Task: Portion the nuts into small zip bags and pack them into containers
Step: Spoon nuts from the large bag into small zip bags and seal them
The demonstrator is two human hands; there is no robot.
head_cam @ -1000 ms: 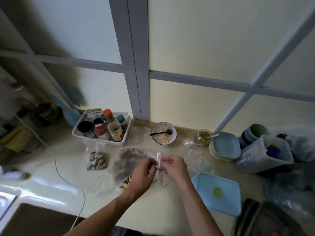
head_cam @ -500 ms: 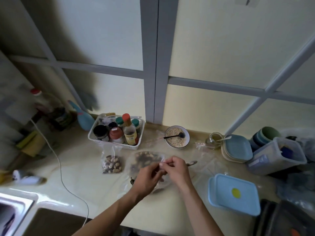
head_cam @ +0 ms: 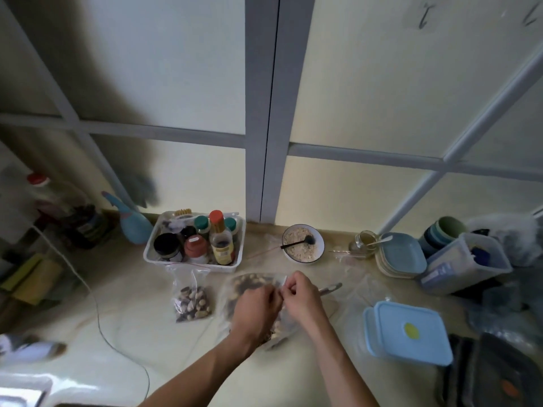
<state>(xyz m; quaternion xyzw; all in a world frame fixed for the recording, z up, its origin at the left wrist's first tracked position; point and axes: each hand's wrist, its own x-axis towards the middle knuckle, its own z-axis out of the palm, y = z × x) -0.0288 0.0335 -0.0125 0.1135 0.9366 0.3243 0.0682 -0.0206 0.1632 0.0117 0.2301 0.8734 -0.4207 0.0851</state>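
Left hand [head_cam: 256, 304] and right hand [head_cam: 299, 295] meet fingertip to fingertip, each grip pinched.

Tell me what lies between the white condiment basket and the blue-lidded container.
In the head view: the large clear nut bag, both hands pinching a small bag, and a spoon.

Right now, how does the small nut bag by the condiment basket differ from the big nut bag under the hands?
The small nut bag lies untouched beside the hands; the big nut bag sits under the left hand and right hand, which pinch clear plastic above it. The small nut bag holds one compact cluster; the big nut bag spreads wider. Both are clear plastic, holding mixed light and dark nuts on the counter.
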